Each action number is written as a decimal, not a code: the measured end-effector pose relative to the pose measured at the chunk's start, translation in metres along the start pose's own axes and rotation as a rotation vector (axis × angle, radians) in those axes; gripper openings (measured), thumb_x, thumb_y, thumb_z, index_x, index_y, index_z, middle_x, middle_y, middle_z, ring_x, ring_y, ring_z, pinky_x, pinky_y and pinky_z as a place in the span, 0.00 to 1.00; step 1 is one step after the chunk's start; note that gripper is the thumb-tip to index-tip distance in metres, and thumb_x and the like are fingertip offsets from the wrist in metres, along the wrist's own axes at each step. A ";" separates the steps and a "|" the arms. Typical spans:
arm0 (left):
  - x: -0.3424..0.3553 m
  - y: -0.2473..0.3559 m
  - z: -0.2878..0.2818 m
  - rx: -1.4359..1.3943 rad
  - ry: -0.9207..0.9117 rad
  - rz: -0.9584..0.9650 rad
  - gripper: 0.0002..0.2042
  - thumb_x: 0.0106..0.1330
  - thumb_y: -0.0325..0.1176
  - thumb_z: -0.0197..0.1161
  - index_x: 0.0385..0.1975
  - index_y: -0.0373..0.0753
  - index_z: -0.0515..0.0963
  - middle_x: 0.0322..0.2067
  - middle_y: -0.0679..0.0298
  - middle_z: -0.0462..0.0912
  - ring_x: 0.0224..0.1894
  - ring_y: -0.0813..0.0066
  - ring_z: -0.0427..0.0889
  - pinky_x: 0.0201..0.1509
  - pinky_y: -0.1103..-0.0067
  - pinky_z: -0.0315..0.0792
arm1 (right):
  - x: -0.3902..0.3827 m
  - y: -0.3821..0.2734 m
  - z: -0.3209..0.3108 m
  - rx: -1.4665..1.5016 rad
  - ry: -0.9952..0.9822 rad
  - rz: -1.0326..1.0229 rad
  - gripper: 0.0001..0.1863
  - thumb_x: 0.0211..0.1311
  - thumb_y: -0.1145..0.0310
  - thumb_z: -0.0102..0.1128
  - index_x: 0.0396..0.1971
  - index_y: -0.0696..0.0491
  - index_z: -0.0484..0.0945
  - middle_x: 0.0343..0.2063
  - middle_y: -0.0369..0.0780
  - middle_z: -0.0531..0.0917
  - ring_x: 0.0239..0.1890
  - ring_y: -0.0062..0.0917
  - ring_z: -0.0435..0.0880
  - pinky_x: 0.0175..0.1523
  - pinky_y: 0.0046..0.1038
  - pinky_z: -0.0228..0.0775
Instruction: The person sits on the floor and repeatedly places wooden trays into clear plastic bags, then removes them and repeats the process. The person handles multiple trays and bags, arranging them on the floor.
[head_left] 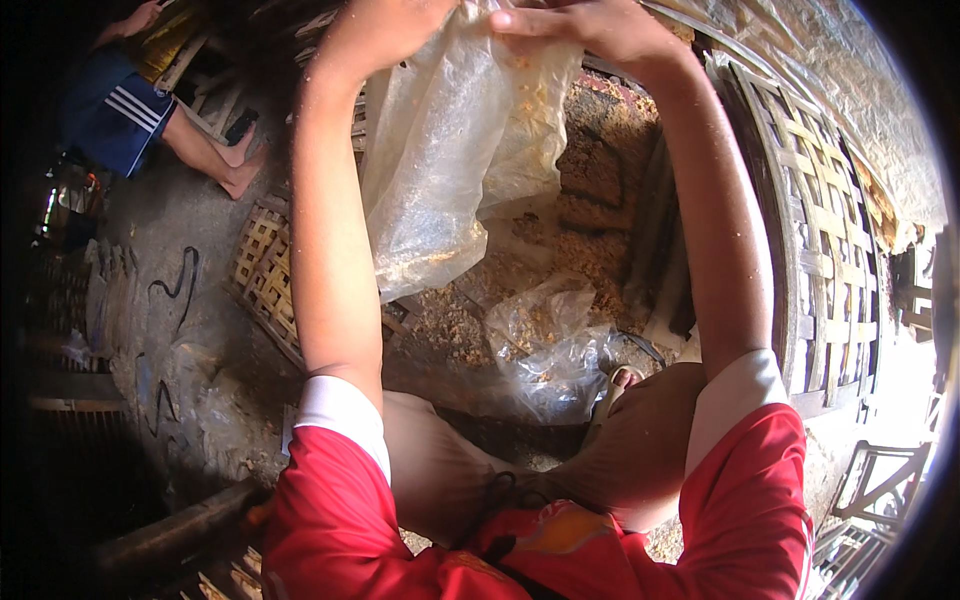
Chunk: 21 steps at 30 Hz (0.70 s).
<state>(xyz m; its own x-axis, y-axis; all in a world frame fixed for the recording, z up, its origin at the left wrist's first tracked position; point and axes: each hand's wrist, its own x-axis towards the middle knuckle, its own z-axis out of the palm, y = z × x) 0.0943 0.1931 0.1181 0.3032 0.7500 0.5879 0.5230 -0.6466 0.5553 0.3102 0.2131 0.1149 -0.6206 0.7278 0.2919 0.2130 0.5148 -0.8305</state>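
A large, cloudy clear plastic bag [435, 165] hangs from my raised hands at the top of the head view, with its lower end crumpled and dusted with tan crumbs. My left hand [395, 30] grips the bag's upper edge on the left. On the right, my right hand [590, 28] holds the upper edge, its thumb pointing inward across the plastic. The frame's upper rim cuts off part of both hands. Beneath the bag, brown crumbly material [590, 150] covers the ground. A second clear plastic bag [555, 345] lies crumpled between my feet.
A woven bamboo panel [825, 235] stands close to my right arm. Another woven bamboo piece [265, 245] lies left of my left forearm. At the upper left, another person's bare leg and foot [238, 165] rest on the grey floor. A wooden pole [185, 520] lies at the lower left.
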 end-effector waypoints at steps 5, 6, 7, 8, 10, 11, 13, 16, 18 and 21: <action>0.001 0.013 -0.014 0.156 0.011 0.020 0.09 0.70 0.30 0.61 0.38 0.29 0.83 0.29 0.55 0.86 0.34 0.78 0.80 0.40 0.75 0.74 | 0.002 0.041 -0.007 -0.412 -0.004 -0.108 0.16 0.59 0.62 0.75 0.35 0.61 0.88 0.29 0.42 0.88 0.33 0.27 0.85 0.44 0.30 0.78; 0.001 0.015 -0.013 0.146 0.029 0.020 0.09 0.70 0.30 0.61 0.38 0.29 0.83 0.29 0.55 0.86 0.33 0.78 0.80 0.40 0.75 0.74 | 0.005 0.062 -0.010 -0.538 0.003 0.170 0.17 0.58 0.63 0.75 0.39 0.62 0.87 0.32 0.44 0.88 0.37 0.31 0.86 0.48 0.32 0.78; 0.000 0.015 -0.015 0.142 0.048 0.016 0.09 0.70 0.30 0.61 0.38 0.29 0.83 0.30 0.55 0.86 0.33 0.78 0.80 0.40 0.75 0.73 | -0.004 0.068 -0.005 -0.460 0.098 0.051 0.19 0.58 0.62 0.75 0.44 0.60 0.86 0.35 0.44 0.88 0.41 0.32 0.86 0.50 0.33 0.78; 0.000 0.015 -0.016 0.161 0.036 0.036 0.09 0.70 0.29 0.61 0.38 0.29 0.83 0.29 0.56 0.86 0.33 0.78 0.80 0.40 0.75 0.73 | -0.006 0.070 -0.009 -0.525 0.081 -0.009 0.22 0.57 0.60 0.77 0.47 0.58 0.85 0.37 0.44 0.88 0.42 0.32 0.86 0.50 0.33 0.78; -0.003 0.014 -0.019 0.206 0.005 0.065 0.08 0.70 0.29 0.62 0.38 0.30 0.83 0.29 0.56 0.85 0.33 0.78 0.79 0.40 0.76 0.73 | -0.003 0.058 -0.014 -0.421 -0.001 -0.030 0.28 0.56 0.55 0.78 0.51 0.58 0.84 0.39 0.44 0.88 0.43 0.32 0.85 0.49 0.33 0.77; -0.007 0.010 -0.020 0.212 0.006 0.057 0.08 0.69 0.29 0.62 0.37 0.30 0.82 0.28 0.57 0.85 0.33 0.78 0.79 0.39 0.75 0.73 | 0.003 0.020 -0.002 -0.255 -0.073 0.015 0.30 0.56 0.52 0.79 0.51 0.58 0.83 0.39 0.44 0.88 0.43 0.31 0.85 0.48 0.33 0.77; -0.007 0.009 -0.019 0.204 0.011 0.078 0.07 0.69 0.29 0.62 0.35 0.30 0.82 0.27 0.58 0.84 0.31 0.78 0.77 0.38 0.75 0.72 | 0.007 0.024 0.009 -0.238 -0.010 -0.049 0.30 0.57 0.51 0.77 0.51 0.58 0.83 0.37 0.42 0.88 0.41 0.28 0.85 0.46 0.32 0.77; -0.006 0.025 -0.029 0.290 0.050 0.116 0.08 0.68 0.29 0.63 0.33 0.30 0.81 0.25 0.58 0.82 0.30 0.77 0.76 0.37 0.74 0.72 | 0.016 0.096 0.014 -0.474 0.160 -0.236 0.28 0.60 0.58 0.76 0.56 0.57 0.79 0.41 0.42 0.89 0.46 0.29 0.89 0.52 0.36 0.82; -0.009 0.026 -0.029 0.272 0.032 0.084 0.07 0.68 0.29 0.63 0.32 0.30 0.82 0.24 0.58 0.83 0.29 0.77 0.77 0.37 0.74 0.72 | 0.008 0.121 -0.002 -0.775 -0.049 0.160 0.27 0.59 0.60 0.77 0.56 0.56 0.80 0.40 0.44 0.89 0.46 0.30 0.90 0.51 0.36 0.83; -0.009 0.016 -0.029 0.299 -0.021 0.077 0.07 0.67 0.29 0.63 0.33 0.30 0.82 0.25 0.57 0.83 0.30 0.78 0.78 0.38 0.75 0.73 | 0.006 0.074 0.005 -0.635 0.112 -0.179 0.25 0.58 0.54 0.77 0.48 0.57 0.84 0.34 0.41 0.87 0.39 0.27 0.85 0.45 0.33 0.78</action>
<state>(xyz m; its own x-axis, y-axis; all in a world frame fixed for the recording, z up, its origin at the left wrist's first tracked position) 0.0774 0.1716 0.1387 0.3658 0.7049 0.6077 0.7079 -0.6346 0.3100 0.3185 0.2529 0.0527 -0.6126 0.6315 0.4752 0.5386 0.7736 -0.3338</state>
